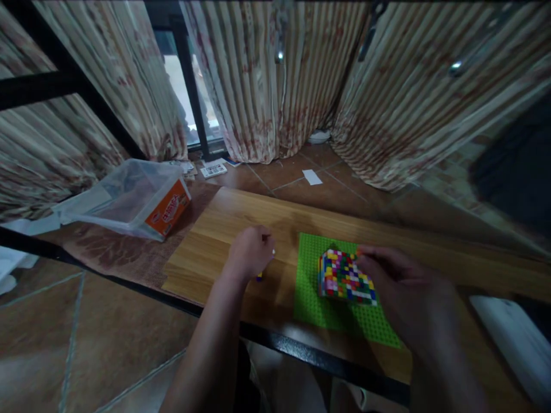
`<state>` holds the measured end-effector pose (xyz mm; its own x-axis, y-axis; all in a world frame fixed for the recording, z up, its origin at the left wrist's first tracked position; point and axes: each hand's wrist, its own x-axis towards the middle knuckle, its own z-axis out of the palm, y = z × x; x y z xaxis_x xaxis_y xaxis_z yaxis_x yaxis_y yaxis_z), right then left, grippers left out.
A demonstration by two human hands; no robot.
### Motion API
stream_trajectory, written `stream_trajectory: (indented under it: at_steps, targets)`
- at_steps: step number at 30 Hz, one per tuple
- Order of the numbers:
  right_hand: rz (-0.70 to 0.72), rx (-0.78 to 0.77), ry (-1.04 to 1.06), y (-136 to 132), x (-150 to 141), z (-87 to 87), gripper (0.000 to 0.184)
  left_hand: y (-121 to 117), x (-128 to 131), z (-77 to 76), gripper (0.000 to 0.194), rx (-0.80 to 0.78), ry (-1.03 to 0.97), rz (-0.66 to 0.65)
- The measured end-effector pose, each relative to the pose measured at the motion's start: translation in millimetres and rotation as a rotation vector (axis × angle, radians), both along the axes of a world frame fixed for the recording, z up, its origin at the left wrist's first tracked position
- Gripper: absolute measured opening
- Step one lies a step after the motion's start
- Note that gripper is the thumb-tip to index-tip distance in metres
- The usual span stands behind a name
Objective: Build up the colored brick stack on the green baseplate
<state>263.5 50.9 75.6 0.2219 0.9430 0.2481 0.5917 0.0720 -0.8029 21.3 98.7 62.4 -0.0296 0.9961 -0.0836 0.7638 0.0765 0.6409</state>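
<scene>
A block built of many small coloured toy bricks (pixel 348 278) stands on a green studded baseplate (pixel 307 304). At the block's far right corner is my right hand (pixel 407 287), thumb and fingers pinched together around what looks like a small orange brick (pixel 359 251). My left hand (pixel 252 252) is closed above the wooden table, left of the baseplate. A tiny white piece (pixel 273 251) shows at its fingertips; the rest of what it may hold is hidden. Just below that hand lies a small dark blue and yellow brick (pixel 259 276), partly covered.
A clear plastic bin (pixel 124 198) with an orange label stands on a brown mat (pixel 120 252) at the left. The wooden table (pixel 215 229) has a dark front edge. A pale flat object (pixel 512 332) lies at the right. Striped curtains (pixel 267 80) hang behind; papers (pixel 312 177) lie on the floor.
</scene>
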Motion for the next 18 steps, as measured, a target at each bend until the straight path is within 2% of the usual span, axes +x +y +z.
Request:
stream_trajectory:
  at_steps: [2, 5, 11, 18]
  targets:
    - [-0.046, -0.012, -0.074, 3, 20, -1.9, 0.019, 0, 0, -0.2, 0.019, -0.053, 0.128, -0.014]
    - [-0.084, -0.049, -0.129, 6, 33, -7.7, 0.022, 0, 0, -2.7, 0.014, -0.104, 0.207, -0.059]
    - [-0.023, -0.071, -0.173, 9, 22, -20.7, 0.027, -1, 3, -6.2, 0.034, -0.108, 0.276, -0.111]
    - [-0.029, -0.052, -0.211, 10, 10, -21.8, 0.028, -4, 7, -5.3, 0.028, -0.117, 0.351, -0.151]
